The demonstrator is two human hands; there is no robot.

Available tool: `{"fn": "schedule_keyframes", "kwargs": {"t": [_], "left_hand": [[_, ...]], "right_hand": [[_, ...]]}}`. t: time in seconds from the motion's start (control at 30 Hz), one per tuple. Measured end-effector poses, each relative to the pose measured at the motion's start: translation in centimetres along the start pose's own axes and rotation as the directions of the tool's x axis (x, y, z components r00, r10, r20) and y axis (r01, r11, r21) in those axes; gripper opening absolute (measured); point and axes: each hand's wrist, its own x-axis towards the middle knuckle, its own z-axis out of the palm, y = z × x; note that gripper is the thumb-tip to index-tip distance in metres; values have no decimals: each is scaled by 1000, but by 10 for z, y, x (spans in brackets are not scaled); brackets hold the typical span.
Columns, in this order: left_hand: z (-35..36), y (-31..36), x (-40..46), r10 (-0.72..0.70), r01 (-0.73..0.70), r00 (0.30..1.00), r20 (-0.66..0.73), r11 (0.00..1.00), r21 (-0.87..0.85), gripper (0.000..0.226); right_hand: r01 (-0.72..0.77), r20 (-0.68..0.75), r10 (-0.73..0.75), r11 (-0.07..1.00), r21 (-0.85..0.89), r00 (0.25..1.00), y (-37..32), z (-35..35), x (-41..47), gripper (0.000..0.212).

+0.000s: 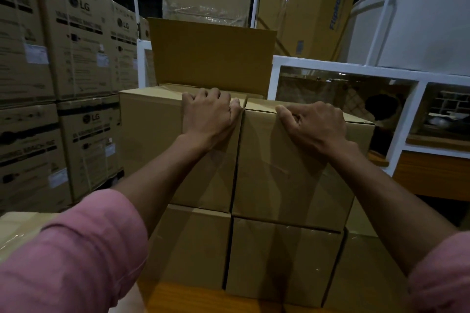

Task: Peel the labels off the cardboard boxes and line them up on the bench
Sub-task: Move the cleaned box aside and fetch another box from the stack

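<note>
1. On the wooden bench in front of us stands a stack of plain cardboard boxes, two rows high.
2. Our left hand curls its fingers over the top edge of the upper left box, gripping it.
3. Our right hand hooks over the top front edge of the upper right box, thumb pointing left along the edge.
4. These two boxes touch side by side, resting on lower boxes.
5. We cannot make out any label on the boxes we hold.
6. Behind them, an open flap stands upright.
7. Printed cartons are stacked at left; a white shelf frame stands at right.
</note>
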Motion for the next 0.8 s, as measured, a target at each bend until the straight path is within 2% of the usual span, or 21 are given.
{"fn": "schedule_keyframes", "kwargs": {"t": [0.3, 0.53, 0.8], "left_hand": [[-3, 11, -2, 8, -8, 1000, 26, 1000, 15, 62], [-5, 4, -7, 17, -17, 1000, 11, 1000, -4, 54], [-2, -1, -6, 57, -57, 998, 13, 998, -5, 56]], "right_hand": [[-1, 0, 1, 1000, 24, 1000, 8, -4, 0, 70], [93, -169, -103, 993, -67, 980, -1, 8, -13, 58], [115, -96, -128, 984, -137, 987, -3, 5, -12, 54]]}}
